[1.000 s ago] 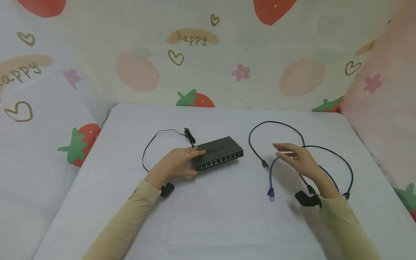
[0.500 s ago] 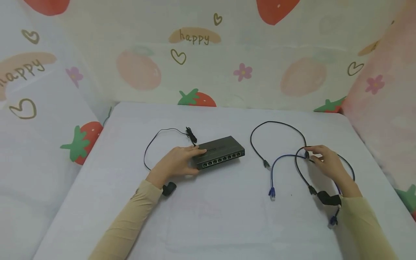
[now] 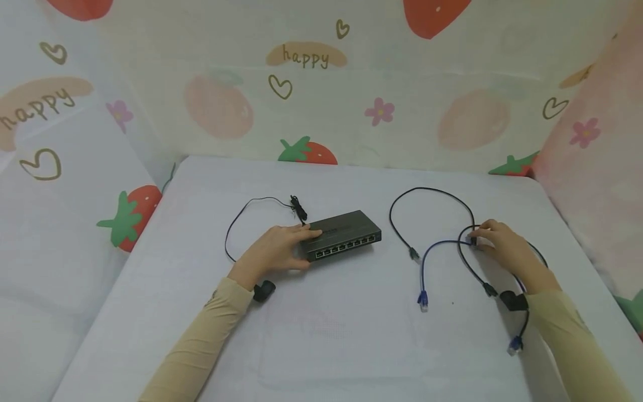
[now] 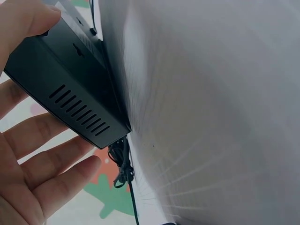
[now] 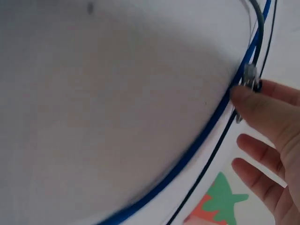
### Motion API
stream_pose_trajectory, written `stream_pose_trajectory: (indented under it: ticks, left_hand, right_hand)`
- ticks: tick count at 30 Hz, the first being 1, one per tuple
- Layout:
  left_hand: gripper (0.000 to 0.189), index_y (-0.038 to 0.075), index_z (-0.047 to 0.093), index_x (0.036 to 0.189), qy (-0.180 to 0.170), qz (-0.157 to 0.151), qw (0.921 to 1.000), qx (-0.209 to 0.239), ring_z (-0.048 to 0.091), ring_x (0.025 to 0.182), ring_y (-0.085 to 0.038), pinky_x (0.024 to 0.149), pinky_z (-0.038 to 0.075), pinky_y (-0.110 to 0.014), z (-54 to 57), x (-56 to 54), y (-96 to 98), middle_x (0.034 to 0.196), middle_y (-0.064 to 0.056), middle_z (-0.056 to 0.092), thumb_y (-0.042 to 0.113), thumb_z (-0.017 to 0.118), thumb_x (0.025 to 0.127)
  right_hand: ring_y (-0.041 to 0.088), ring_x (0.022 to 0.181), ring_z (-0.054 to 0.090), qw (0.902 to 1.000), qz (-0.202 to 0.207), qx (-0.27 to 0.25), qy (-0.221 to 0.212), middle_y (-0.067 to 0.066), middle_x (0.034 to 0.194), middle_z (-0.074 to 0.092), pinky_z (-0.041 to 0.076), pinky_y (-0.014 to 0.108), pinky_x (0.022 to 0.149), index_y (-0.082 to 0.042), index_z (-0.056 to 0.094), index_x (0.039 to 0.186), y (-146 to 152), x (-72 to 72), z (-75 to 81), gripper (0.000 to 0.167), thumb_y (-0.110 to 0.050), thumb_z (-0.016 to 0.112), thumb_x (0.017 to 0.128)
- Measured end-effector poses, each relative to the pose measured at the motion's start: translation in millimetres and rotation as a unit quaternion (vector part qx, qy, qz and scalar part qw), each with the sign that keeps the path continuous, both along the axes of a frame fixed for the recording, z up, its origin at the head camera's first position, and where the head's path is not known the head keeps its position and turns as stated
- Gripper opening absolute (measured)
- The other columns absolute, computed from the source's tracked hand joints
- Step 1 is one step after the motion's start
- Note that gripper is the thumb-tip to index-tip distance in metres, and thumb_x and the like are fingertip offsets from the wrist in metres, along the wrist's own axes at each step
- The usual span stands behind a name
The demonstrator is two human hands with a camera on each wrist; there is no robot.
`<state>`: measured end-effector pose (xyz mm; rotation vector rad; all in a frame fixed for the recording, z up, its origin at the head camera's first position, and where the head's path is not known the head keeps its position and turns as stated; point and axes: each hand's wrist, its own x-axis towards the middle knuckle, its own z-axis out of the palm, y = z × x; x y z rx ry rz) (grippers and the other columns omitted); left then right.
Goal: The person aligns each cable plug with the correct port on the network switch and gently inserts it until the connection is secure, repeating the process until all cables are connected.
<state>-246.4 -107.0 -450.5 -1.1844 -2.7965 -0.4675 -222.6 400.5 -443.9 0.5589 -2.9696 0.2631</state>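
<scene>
My left hand (image 3: 273,254) grips the left end of a dark network switch (image 3: 346,228), fingers on top and thumb at the lower front. The row of ports faces forward, and the left wrist view shows the thumb on the underside and vent slots in the switch's side (image 4: 79,110). Over on the right, my right hand (image 3: 504,251) pinches a small clear-tipped cable plug (image 5: 250,72) between thumb and forefinger, its other fingers spread apart. A blue network cable (image 3: 442,242) passes right beside the pinched plug. Black network cables (image 3: 432,188) loop around it.
A blue cable plug (image 3: 423,300) lies left of the right hand, with a black plug (image 3: 414,254) behind it. Another black plug (image 3: 489,290) and a blue plug (image 3: 515,345) lie nearer. A thin black cord (image 3: 228,229) with a tied bundle (image 3: 298,207) runs behind the switch.
My right hand has moved right from above the cables to the plug, and its thumb and forefinger have closed on it. The left hand keeps its grip on the switch.
</scene>
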Motion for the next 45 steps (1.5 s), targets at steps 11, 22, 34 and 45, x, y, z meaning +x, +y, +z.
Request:
stream_pose_trajectory:
  ticks: [11, 22, 34, 45]
  left_hand:
    - [0.066, 0.024, 0.052, 0.133, -0.003, -0.001, 1.0000, -0.004, 0.061, 0.106, -0.031, 0.088, 0.048, -0.043, 2.2, -0.5, 0.5, 0.132, -0.014, 0.052, 0.041, 0.073, 0.073]
    - [0.066, 0.025, 0.052, 0.133, -0.011, 0.006, 0.9999, -0.008, 0.061, 0.107, -0.029, 0.089, 0.048, -0.044, 1.2, -1.8, -1.9, 0.133, -0.013, 0.052, 0.041, 0.073, 0.073]
    - [0.065, 0.026, 0.052, 0.133, -0.018, 0.009, 0.9998, -0.003, 0.056, 0.116, -0.026, 0.091, 0.047, -0.043, 1.1, -1.8, -3.9, 0.133, -0.011, 0.052, 0.041, 0.072, 0.074]
    - [0.065, 0.026, 0.053, 0.132, -0.014, 0.003, 0.9999, 0.007, 0.063, 0.103, -0.027, 0.089, 0.048, -0.042, -2.3, -3.8, -4.6, 0.133, -0.011, 0.053, 0.041, 0.073, 0.073]
  right_hand:
    - [0.031, 0.092, 0.055, 0.9958, 0.069, 0.036, 0.049, 0.011, 0.102, 0.057, 0.048, 0.047, 0.067, -0.013, 0.068, 0.093, -7.7, -0.8, 8.5, 0.021, -0.003, 0.072, 0.074]
    - [0.027, 0.090, 0.054, 0.9868, 0.107, -0.070, 0.099, 0.009, 0.096, 0.061, 0.043, 0.043, 0.075, -0.005, 0.063, 0.098, -24.8, -4.0, 23.3, 0.029, 0.006, 0.071, 0.073]
    - [0.013, 0.096, 0.062, 0.9787, 0.054, -0.198, 0.006, 0.011, 0.104, 0.067, 0.050, 0.031, 0.080, -0.003, 0.056, 0.109, -59.5, 3.5, 46.2, 0.018, -0.010, 0.055, 0.093]
    - [0.014, 0.056, 0.055, 0.8608, 0.091, -0.474, -0.162, 0.006, 0.081, 0.064, 0.044, 0.022, 0.055, -0.005, 0.036, 0.111, -95.3, 14.7, 39.6, 0.014, -0.014, 0.033, 0.101]
